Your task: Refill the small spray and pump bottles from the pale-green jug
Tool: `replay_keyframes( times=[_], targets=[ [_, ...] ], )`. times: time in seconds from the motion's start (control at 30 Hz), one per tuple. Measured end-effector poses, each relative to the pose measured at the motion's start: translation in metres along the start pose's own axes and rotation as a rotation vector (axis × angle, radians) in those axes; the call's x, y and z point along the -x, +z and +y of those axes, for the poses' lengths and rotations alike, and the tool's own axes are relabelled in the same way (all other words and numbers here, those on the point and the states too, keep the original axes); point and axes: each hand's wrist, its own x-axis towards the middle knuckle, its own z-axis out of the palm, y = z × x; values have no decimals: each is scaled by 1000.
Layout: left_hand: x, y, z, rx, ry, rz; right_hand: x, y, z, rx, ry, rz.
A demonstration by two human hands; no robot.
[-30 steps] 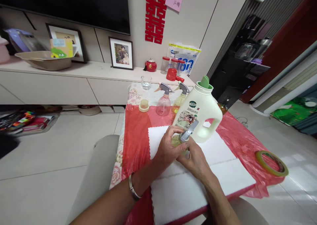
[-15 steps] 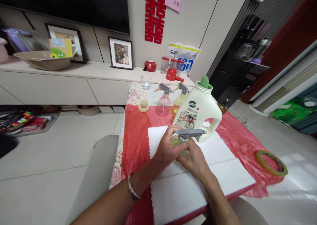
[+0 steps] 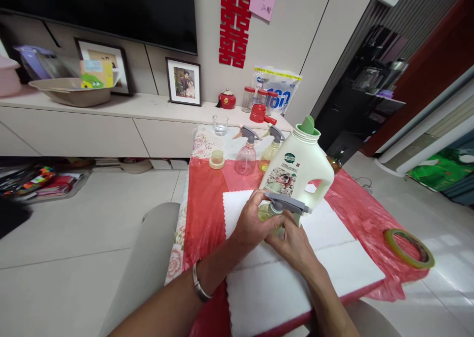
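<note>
Between my hands is a small yellowish spray bottle (image 3: 264, 212) with a grey trigger head, its nozzle pointing right. My left hand (image 3: 254, 223) is wrapped round the bottle's body from the left. From the right, my right hand (image 3: 294, 240) grips the same bottle, its fingers partly hidden behind it. Just behind stands a large cream detergent jug (image 3: 296, 164), uncapped, with a green spout. A pink spray bottle (image 3: 246, 160) and another yellow spray bottle (image 3: 268, 154) stand to its left. A white cloth (image 3: 266, 297) lies under my hands.
Red plastic sheeting (image 3: 205, 198) covers the table. A roll of tape (image 3: 394, 250) lies at right. A pale cap (image 3: 217, 159) and a glass cup (image 3: 219, 125) stand at the back left. Behind is a cabinet with jars (image 3: 249, 100) and a red scoop (image 3: 258, 113).
The spray head has tilted slightly, its nozzle end now lower. Both hands stay on the bottle. The whole view has shifted a little.
</note>
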Motion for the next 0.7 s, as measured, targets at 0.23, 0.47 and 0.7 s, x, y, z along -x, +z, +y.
replay_keyframes(
  times=[0.23,0.47,0.7],
  targets=[
    [0,-2,7,-41,-5,-16,1,1,1,11,24,8],
    [0,-4,3,-31,3,-38,-1,-2,-7,-12,-10,18],
    [0,-4,0,-16,11,-44,-1,0,-6,-20,-22,37]
  ],
)
